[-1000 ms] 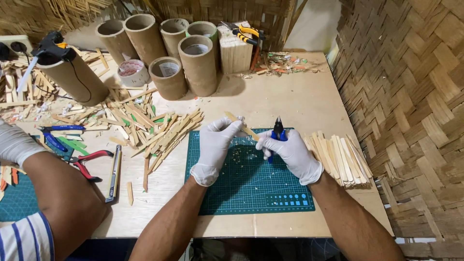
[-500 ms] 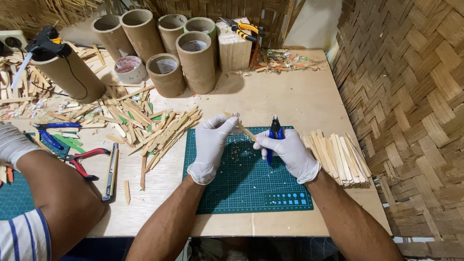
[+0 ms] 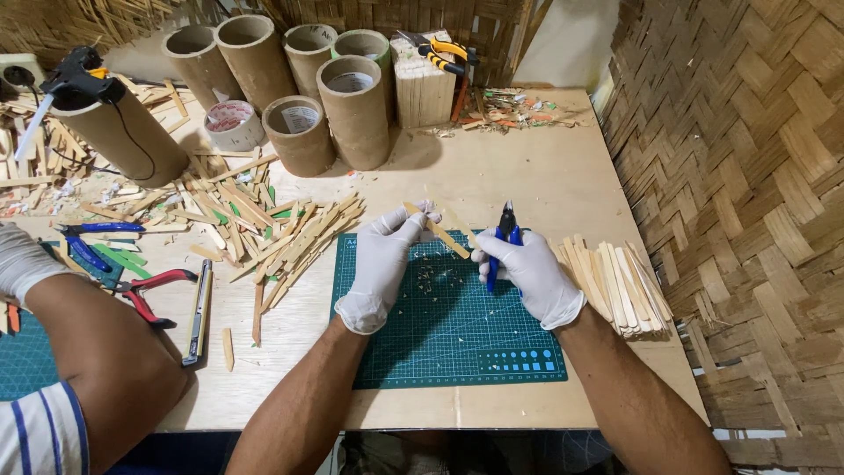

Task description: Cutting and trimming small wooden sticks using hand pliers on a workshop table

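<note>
**Stick and cutters held apart over the mat**

Little has shifted since the earlier frame: both gloved hands are kept above the green cutting mat (image 3: 457, 325). A thin wooden stick (image 3: 437, 231) is pinched closed in the left hand (image 3: 384, 264), angled toward the right. Blue-handled cutters (image 3: 503, 242) are clasped upright in the right hand (image 3: 527, 273), blades shut, just beside the stick's end. A stack of sticks (image 3: 615, 281) lies on the table (image 3: 545, 176) at right.

left hand (image 3: 382, 264): pinches bamboo strip (image 3: 437, 232) | right hand (image 3: 530, 277): grips blue-handled cutters (image 3: 503, 242) | over green cutting mat (image 3: 448, 343)
</note>
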